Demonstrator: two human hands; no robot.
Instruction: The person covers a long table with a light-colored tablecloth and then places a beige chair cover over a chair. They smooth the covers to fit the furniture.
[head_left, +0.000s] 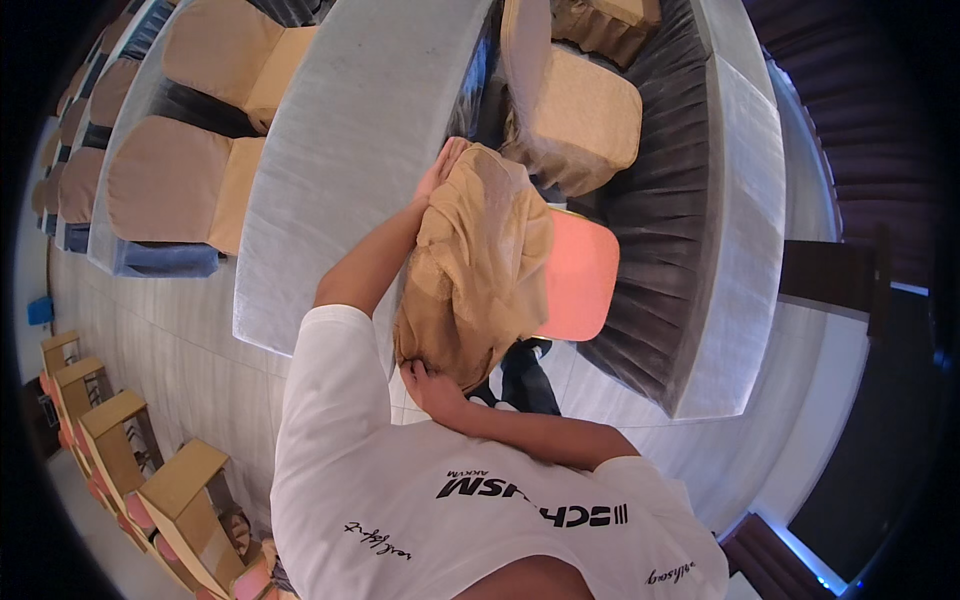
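Note:
A tan fabric chair cover (487, 255) lies bunched in loose folds over the backrest of a chair whose pink seat (583, 274) shows bare. At the cover's far upper edge is my left hand (448, 166), gripping the cloth, with some fingers hidden by it. My right hand (431, 386) grips the near lower corner, its fingers curled at the edge. The backrest is hidden under the cloth.
A grey-clothed curved table (337, 172) stands left of the chair, and another with a pleated skirt (660, 225) stands right. A covered chair (585, 112) is just beyond. Wooden-backed chairs (184, 480) line the lower left.

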